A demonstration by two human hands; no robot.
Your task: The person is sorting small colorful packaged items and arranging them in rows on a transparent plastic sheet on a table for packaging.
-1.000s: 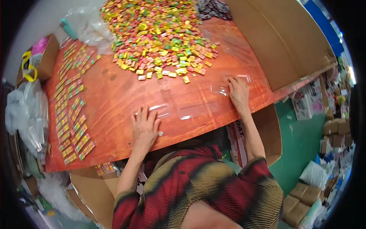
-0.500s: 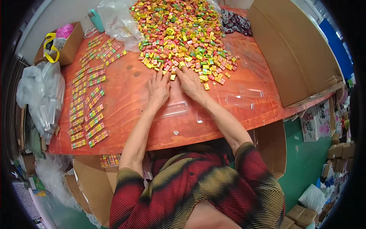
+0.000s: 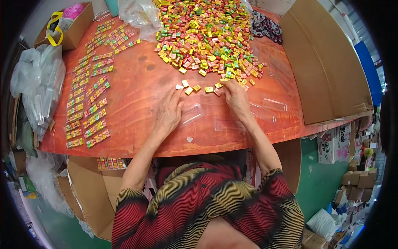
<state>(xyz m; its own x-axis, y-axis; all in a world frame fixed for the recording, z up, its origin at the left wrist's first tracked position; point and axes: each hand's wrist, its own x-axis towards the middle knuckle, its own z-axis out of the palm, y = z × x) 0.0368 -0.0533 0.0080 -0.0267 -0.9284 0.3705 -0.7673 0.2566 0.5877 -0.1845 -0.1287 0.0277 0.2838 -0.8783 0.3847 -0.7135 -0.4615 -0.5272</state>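
A big heap of small yellow, red, green and pink boxes (image 3: 207, 37) covers the back middle of the red-orange tabletop (image 3: 137, 91). My left hand (image 3: 168, 113) lies palm down left of a few loose boxes (image 3: 189, 90), its fingers stretched and apart. A small whitish piece (image 3: 179, 86) is by its fingertips. My right hand (image 3: 237, 101) is at the heap's near edge, fingers apart and bent over a few boxes, its fingertips touching them. Between the hands lies a clear plastic tray (image 3: 192, 114); more clear trays (image 3: 268, 108) lie right of my right hand.
Rows of similar boxes (image 3: 96, 112) stand at the left. Beyond are plastic bags (image 3: 39, 91) and a carton with a yellow strap (image 3: 78, 31). A large carton (image 3: 327, 70) walls the right side, a dark patterned cloth (image 3: 266, 28) beside it. An open carton (image 3: 89, 186) is below the edge.
My hands have moved apart, the left toward me and the right to the right. Several boxes now lie separate in front of the heap. The whole view has shifted slightly.
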